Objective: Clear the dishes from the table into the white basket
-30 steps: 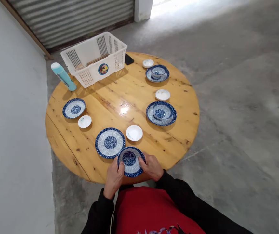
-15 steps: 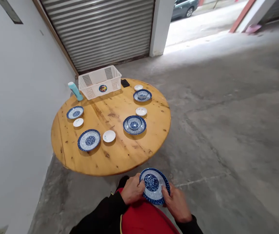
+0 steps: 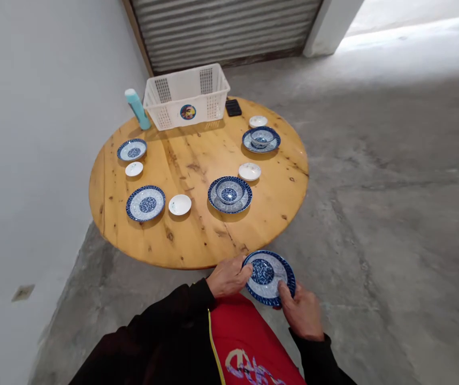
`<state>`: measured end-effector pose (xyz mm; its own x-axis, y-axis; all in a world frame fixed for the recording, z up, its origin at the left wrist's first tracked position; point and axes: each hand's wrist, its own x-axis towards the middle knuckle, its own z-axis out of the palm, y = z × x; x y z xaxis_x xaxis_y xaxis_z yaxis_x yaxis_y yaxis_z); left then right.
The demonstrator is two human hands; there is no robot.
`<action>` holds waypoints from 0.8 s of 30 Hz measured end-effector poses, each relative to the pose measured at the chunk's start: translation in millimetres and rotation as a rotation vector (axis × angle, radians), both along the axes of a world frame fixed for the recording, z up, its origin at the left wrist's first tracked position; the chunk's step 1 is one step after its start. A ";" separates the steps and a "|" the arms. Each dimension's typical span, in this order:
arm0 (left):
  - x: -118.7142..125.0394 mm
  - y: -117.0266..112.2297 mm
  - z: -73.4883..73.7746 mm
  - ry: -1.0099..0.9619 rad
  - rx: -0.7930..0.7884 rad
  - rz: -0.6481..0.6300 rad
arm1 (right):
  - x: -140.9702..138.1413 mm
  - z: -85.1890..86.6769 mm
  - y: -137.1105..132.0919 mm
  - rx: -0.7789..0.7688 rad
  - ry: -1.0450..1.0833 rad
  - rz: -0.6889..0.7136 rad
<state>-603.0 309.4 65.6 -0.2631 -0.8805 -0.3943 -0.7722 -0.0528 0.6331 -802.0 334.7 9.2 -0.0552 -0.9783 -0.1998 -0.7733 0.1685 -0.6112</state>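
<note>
Both hands hold one blue-and-white patterned plate [image 3: 267, 278] in front of my body, just off the table's near edge. My left hand [image 3: 229, 277] is closed on its left rim, and my right hand [image 3: 302, 311] grips the lower right rim with the thumb on top. On the round wooden table [image 3: 161, 243], the closest setting is a plate [image 3: 229, 208] with a glass bowl [image 3: 230, 191] on it. To its left are a small white dish [image 3: 180, 205] and another blue-rimmed plate [image 3: 145, 203].
At the back stand a white plastic basket [image 3: 187, 96], a light-blue bottle [image 3: 137, 109] and a flat black object [image 3: 233, 107]. Further right, a bowl [image 3: 262, 137] sits on a plate, near small white dishes [image 3: 249, 171]. A wall [image 3: 53, 107] runs along the left.
My view has tilted down and turned left, so the table looks nearer and the car outside has left the picture. Both hands still grip the plate, now slightly higher and further right in view.
</note>
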 end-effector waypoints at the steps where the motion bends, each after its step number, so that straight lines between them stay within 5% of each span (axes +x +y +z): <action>1: -0.3 -9.2 1.5 -0.020 -0.009 0.019 | -1.1 4.4 -15.3 0.010 -0.023 0.009; 6: 7.4 -58.6 12.4 -0.171 -0.037 0.082 | 8.4 25.3 -98.7 0.060 -0.120 0.120; 12: 23.0 -115.8 20.0 -0.308 -0.023 0.250 | 33.7 29.6 -184.6 -0.037 -0.072 0.284; 19: 38.7 -159.6 13.1 -0.387 -0.030 0.394 | 66.6 34.6 -248.5 0.061 -0.006 0.378; 24: 41.7 -176.3 -4.3 -0.402 -0.012 0.505 | 81.2 21.2 -285.0 -0.002 0.132 0.560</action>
<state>-561.3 133.1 61.3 0.3513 -0.8620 -0.3655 -0.8311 -0.4668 0.3022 -720.8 49.7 30.4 0.4468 -0.8660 -0.2243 -0.8141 -0.2898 -0.5032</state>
